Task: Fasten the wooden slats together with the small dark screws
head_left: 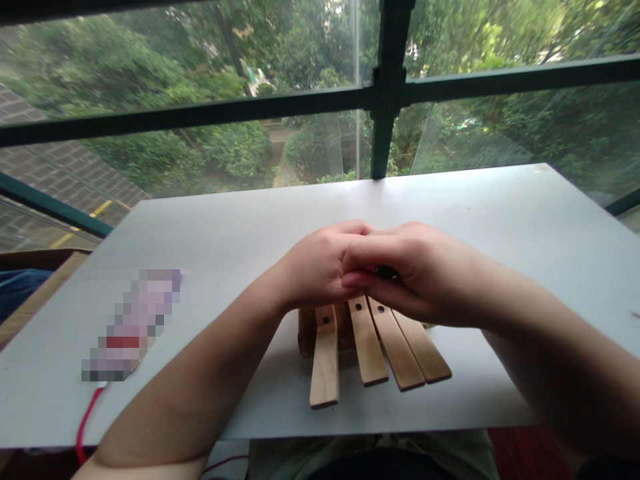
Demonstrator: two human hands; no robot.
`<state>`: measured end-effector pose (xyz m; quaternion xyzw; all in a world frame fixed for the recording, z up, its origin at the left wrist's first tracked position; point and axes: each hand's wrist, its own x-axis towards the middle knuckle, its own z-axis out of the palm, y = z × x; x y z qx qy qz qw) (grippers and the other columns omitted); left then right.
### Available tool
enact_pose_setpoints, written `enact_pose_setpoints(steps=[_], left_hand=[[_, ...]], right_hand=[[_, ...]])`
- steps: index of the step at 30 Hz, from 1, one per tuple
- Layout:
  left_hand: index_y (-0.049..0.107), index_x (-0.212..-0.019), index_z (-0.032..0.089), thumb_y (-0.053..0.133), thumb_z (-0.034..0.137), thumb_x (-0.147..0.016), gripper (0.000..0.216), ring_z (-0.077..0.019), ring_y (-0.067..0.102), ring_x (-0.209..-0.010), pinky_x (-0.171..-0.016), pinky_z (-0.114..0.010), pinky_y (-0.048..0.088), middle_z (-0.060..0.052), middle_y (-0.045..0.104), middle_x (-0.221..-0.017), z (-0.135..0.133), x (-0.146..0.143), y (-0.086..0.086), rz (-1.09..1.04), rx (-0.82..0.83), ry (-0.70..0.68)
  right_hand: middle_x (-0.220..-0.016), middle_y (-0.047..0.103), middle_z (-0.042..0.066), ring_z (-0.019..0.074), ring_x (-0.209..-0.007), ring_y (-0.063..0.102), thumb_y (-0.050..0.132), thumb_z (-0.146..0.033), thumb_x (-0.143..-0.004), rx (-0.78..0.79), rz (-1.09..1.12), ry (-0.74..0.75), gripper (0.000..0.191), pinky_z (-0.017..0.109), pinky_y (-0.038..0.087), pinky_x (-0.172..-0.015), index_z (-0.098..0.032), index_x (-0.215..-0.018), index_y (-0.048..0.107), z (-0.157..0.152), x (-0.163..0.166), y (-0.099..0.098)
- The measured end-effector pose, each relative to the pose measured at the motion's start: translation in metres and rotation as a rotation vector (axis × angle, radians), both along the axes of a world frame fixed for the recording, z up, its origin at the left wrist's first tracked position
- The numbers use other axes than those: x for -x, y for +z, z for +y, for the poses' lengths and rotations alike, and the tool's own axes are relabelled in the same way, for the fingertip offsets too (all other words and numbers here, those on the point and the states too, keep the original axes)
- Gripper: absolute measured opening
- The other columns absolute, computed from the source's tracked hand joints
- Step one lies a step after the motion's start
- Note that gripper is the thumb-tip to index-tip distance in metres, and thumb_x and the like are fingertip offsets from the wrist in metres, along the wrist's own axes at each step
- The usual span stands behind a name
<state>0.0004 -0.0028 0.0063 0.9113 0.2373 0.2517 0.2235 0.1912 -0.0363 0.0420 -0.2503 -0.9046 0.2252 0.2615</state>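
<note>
My left hand and my right hand meet above a brown block near the table's front. Several pale wooden slats fan out from the block towards me, each with a dark round fastener at its upper end. Both hands are closed, the right one's fingers and thumb overlapping the left hand's fingers. Between the right thumb and fingers shows a bit of a small black object; most of it is hidden. What the left fingers grip lies out of sight. The hands cover the upper part of the block.
The white table reaches to a window with dark green frames. On the left lies a pixelated flat object, with a red cord running off the front edge. A cardboard box stands beyond the left edge.
</note>
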Motion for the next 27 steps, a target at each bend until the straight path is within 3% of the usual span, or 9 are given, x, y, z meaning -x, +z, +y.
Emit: enact_pose_setpoints(steps=[4, 9, 12, 15, 17, 21, 27], left_hand=[[0.070, -0.097, 0.018, 0.074, 0.031, -0.080, 0.023, -0.0169, 0.067, -0.098, -0.088, -0.024, 0.054, -0.003, 0.067, -0.109, 0.000, 0.002, 0.002, -0.033, 0.053, -0.032], [0.068, -0.103, 0.019, 0.068, 0.023, -0.080, 0.023, -0.0183, 0.068, -0.099, -0.086, -0.027, 0.056, -0.004, 0.068, -0.109, -0.002, 0.000, 0.003, -0.028, 0.084, 0.003], [0.067, -0.098, 0.017, 0.070, 0.020, -0.075, 0.023, -0.0197, 0.068, -0.097, -0.084, -0.029, 0.056, -0.004, 0.069, -0.104, -0.001, -0.001, 0.004, 0.001, 0.103, 0.030], [0.068, -0.096, 0.017, 0.067, 0.020, -0.077, 0.019, -0.0207, 0.067, -0.100, -0.085, -0.030, 0.056, -0.005, 0.070, -0.103, 0.000, -0.001, 0.002, -0.021, 0.083, 0.012], [0.068, -0.093, 0.018, 0.065, 0.021, -0.080, 0.014, -0.0197, 0.067, -0.101, -0.087, -0.029, 0.055, -0.004, 0.070, -0.102, 0.001, 0.000, 0.000, -0.060, 0.027, -0.011], [0.068, -0.085, 0.018, 0.067, 0.025, -0.084, 0.007, -0.0161, 0.066, -0.096, -0.087, -0.026, 0.053, -0.002, 0.070, -0.098, 0.003, 0.002, -0.003, -0.077, -0.060, -0.035], [0.070, -0.089, 0.019, 0.067, 0.031, -0.087, 0.013, -0.0168, 0.065, -0.099, -0.088, -0.027, 0.052, -0.004, 0.069, -0.104, 0.002, 0.002, -0.001, -0.001, 0.014, -0.006]], right_hand=[[-0.059, 0.039, -0.006, 0.0069, -0.054, 0.029, 0.055, -0.031, -0.096, 0.087, -0.047, 0.051, 0.027, 0.023, 0.023, -0.052, -0.018, -0.072, 0.050, 0.001, -0.002, 0.001], [-0.068, 0.051, -0.002, 0.0095, -0.060, 0.039, 0.050, -0.040, -0.098, 0.134, -0.024, 0.016, 0.028, 0.024, 0.027, -0.055, -0.019, -0.081, 0.054, 0.001, -0.001, 0.000], [-0.077, 0.056, 0.000, 0.0119, -0.067, 0.044, 0.059, -0.027, -0.089, 0.139, 0.007, 0.011, 0.010, 0.025, 0.032, -0.058, -0.019, -0.089, 0.053, -0.002, -0.001, 0.000], [-0.085, 0.059, 0.001, 0.0135, -0.071, 0.046, 0.057, -0.010, -0.073, 0.142, -0.002, 0.045, 0.031, 0.027, 0.035, -0.062, -0.018, -0.102, 0.052, -0.004, -0.005, 0.002], [-0.088, 0.061, 0.002, 0.0141, -0.071, 0.048, 0.052, -0.006, -0.070, 0.155, -0.031, 0.044, 0.037, 0.028, 0.037, -0.064, -0.018, -0.105, 0.052, -0.004, -0.009, 0.004], [-0.091, 0.065, 0.002, 0.0150, -0.077, 0.054, 0.050, -0.004, -0.076, 0.149, -0.099, 0.013, 0.029, 0.028, 0.039, -0.068, -0.020, -0.101, 0.054, 0.000, -0.016, 0.008], [-0.088, 0.069, 0.000, 0.0126, -0.071, 0.058, 0.052, -0.012, -0.089, 0.116, -0.156, 0.040, 0.017, 0.025, 0.040, -0.062, -0.021, -0.101, 0.059, 0.004, -0.026, 0.012]])
